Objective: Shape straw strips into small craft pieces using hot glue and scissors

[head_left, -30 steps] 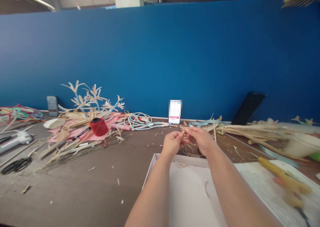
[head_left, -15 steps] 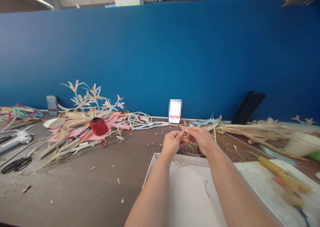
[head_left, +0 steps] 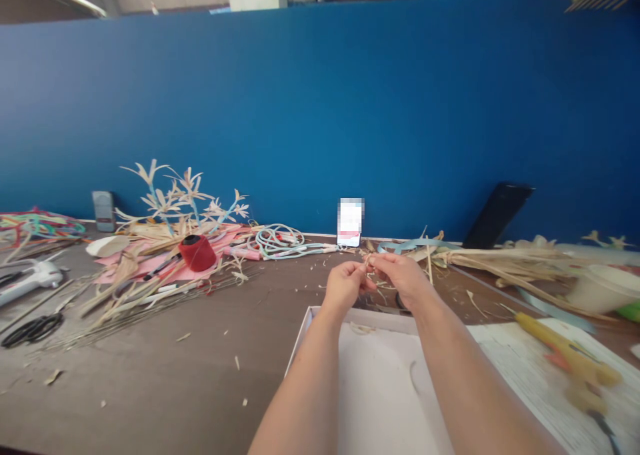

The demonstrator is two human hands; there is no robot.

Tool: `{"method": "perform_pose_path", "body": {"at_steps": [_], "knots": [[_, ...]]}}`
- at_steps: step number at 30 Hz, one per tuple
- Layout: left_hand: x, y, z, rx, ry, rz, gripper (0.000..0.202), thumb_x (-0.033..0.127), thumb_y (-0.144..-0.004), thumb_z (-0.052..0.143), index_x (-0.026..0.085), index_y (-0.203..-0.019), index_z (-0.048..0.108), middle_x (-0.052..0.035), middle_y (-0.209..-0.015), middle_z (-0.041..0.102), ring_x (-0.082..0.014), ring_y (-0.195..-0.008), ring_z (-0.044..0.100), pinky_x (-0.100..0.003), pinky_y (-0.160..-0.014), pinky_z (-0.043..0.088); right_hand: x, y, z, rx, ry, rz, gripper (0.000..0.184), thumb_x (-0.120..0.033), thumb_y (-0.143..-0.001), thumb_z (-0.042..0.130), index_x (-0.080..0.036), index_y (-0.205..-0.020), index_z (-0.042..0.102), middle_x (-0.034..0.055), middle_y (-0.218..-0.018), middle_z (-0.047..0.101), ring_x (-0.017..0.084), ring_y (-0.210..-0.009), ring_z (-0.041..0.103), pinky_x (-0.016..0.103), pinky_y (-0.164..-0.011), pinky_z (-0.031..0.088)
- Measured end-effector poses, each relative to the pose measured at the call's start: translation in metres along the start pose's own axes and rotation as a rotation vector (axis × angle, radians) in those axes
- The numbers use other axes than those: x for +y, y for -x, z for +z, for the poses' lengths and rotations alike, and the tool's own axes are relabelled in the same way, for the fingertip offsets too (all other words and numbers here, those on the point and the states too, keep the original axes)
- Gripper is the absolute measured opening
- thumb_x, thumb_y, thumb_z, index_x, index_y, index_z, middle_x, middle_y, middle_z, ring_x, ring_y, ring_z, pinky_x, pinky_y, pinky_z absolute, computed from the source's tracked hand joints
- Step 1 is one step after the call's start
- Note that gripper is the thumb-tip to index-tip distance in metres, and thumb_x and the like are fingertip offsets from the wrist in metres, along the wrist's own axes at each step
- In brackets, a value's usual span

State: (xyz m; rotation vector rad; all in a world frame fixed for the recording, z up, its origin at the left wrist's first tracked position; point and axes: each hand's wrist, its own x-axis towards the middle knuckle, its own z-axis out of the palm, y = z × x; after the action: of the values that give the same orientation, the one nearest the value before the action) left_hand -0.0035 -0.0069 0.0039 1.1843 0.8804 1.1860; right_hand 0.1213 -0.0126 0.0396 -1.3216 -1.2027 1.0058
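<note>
My left hand and my right hand meet above the far edge of a white shallow box. Fingertips of both hands are pinched together on a small pale dried strip, mostly covered by the fingers. Its exact shape is too small to make out. Inside the box lie a few thin pale scraps. Just behind the hands a lit phone leans against the blue partition.
To the left are dried-leaf flowers, a red thread spool, black scissors and thin wires. On the right, a yellow glue gun rests on printed paper, near a pale cup and dried husk bundles.
Both hands stay in the same place, still pinching the strip. Only the fingers have shifted slightly against each other.
</note>
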Motion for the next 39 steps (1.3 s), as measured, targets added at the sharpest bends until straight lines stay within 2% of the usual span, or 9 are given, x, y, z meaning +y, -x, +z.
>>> {"method": "perform_pose_path", "body": {"at_steps": [12, 27, 39], "knots": [[-0.0011, -0.0016, -0.0005, -0.01, -0.008, 0.003, 0.023, 0.036, -0.075, 0.056, 0.014, -0.076, 0.063, -0.0029, -0.055, 0.064, -0.0099, -0.048, 0.054, -0.02, -0.049, 0.039, -0.0003, -0.0001, 0.0002, 0.001, -0.034, 0.033, 0.023, -0.033, -0.061, 0.07, -0.017, -0.077, 0.073, 0.0035, -0.067, 0.067, 0.013, -0.06, 0.053, 0.027, -0.06, 0.041], [-0.0007, -0.0008, -0.0007, -0.009, -0.013, -0.008, 0.023, 0.036, -0.077, 0.055, 0.014, -0.078, 0.063, -0.0028, -0.056, 0.064, -0.0106, -0.051, 0.058, -0.019, -0.049, 0.04, -0.0028, 0.0016, 0.002, 0.001, -0.008, 0.028, 0.025, -0.033, -0.061, 0.068, -0.014, -0.077, 0.073, 0.0035, -0.065, 0.066, 0.013, -0.058, 0.051, 0.026, -0.057, 0.04], [-0.0006, -0.0009, -0.0001, -0.012, -0.007, 0.0, 0.021, 0.035, -0.078, 0.054, 0.015, -0.077, 0.061, -0.0025, -0.058, 0.065, -0.0108, -0.052, 0.059, -0.019, -0.049, 0.039, -0.0012, 0.0013, 0.0027, 0.005, -0.075, 0.053, 0.021, -0.031, -0.06, 0.07, -0.016, -0.075, 0.073, 0.0013, -0.062, 0.064, 0.011, -0.056, 0.049, 0.024, -0.056, 0.04]]}}
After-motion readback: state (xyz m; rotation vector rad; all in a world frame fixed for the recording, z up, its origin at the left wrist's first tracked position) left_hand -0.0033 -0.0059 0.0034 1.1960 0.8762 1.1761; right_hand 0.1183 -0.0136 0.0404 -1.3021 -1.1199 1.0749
